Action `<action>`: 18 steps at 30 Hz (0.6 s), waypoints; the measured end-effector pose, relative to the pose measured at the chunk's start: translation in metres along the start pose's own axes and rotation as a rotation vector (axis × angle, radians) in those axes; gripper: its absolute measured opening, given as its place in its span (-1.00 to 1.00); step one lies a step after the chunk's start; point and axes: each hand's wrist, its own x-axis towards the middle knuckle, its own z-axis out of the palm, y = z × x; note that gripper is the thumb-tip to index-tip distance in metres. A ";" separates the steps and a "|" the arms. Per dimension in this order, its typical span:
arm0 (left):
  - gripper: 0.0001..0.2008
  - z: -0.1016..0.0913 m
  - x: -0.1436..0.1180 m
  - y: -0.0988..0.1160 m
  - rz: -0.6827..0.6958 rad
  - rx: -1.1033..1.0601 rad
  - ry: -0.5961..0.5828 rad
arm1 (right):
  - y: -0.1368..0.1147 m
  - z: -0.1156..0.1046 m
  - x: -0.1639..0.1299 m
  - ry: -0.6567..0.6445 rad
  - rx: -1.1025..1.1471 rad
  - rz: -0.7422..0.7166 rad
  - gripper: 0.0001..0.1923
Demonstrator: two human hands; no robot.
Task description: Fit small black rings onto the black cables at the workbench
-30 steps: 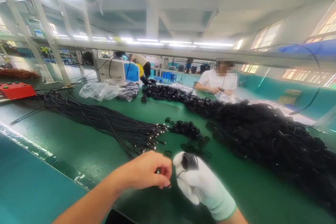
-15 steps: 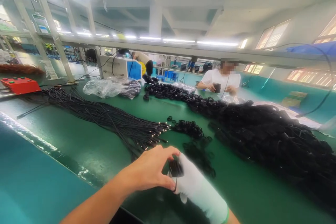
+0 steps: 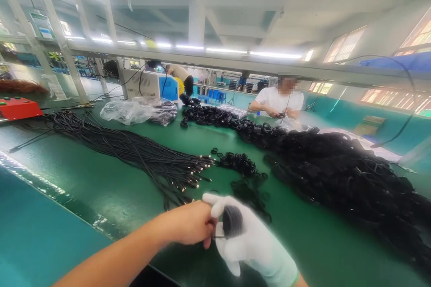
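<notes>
Grip: a coil of black cable is grasped by the gloved right hand, its turns bunched between thumb and fingers. The bare left hand is held close against the glove, fingers curled inward. A thin dark strand is seen between these fingers and the lower part of the coil; whether it is pinched cannot be told, the fingertips being partly hidden.

Change: half a second ago the left thumb and fingers were spread across the coil, with a thin dark line stretched between them. They have since been drawn in to one side, and the coil's face is left uncovered. Judgement: the coil is being worked by both hands together, its turns well gathered; whether the strand lies around it or only beside it is not shown.

Position: the coil is held above the near part of the green bench. Just beyond it, small black rings are scattered in loose clusters. To the left of these, a bundle of straight cables is laid out, its plug ends pointed toward the rings. To the right, a large black heap is spread. Farther back, a plastic bag is placed before a white-and-blue machine. Across the bench, a dark item is handled by a seated person.
</notes>
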 end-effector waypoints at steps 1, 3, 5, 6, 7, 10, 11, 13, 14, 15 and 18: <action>-0.85 0.002 -0.002 0.002 -0.030 -0.103 -0.020 | 0.001 -0.001 -0.001 -0.042 0.070 -0.024 -0.46; -0.89 0.001 -0.008 0.008 -0.029 -0.344 -0.005 | 0.005 -0.001 -0.001 -0.075 0.159 -0.075 -0.43; -0.89 -0.003 -0.013 0.015 0.047 -0.559 0.098 | 0.008 0.000 0.001 -0.091 0.208 -0.094 -0.42; -0.87 -0.004 -0.015 0.018 0.092 -0.630 0.137 | 0.009 0.001 0.003 -0.090 0.229 -0.107 -0.41; -0.85 -0.005 -0.016 0.020 0.131 -0.678 0.166 | 0.009 0.001 0.005 -0.083 0.244 -0.120 -0.40; -0.78 -0.002 -0.015 0.023 0.216 -0.651 0.294 | 0.010 0.002 0.008 -0.045 0.274 -0.147 -0.38; -0.76 -0.001 -0.014 0.024 0.245 -0.561 0.367 | 0.010 0.002 0.008 -0.034 0.276 -0.141 -0.39; -0.70 0.002 -0.012 0.028 0.322 -0.269 0.485 | 0.011 0.000 0.008 -0.061 0.273 -0.096 -0.43; -0.68 0.003 -0.011 0.031 0.363 -0.106 0.495 | 0.013 -0.001 0.008 -0.104 0.283 -0.070 -0.46; -0.67 0.003 -0.011 0.033 0.395 0.037 0.486 | 0.014 -0.002 0.008 -0.149 0.305 -0.046 -0.49; -0.69 0.000 -0.008 0.038 0.375 0.237 0.494 | 0.017 -0.003 0.010 -0.154 0.448 -0.032 -0.58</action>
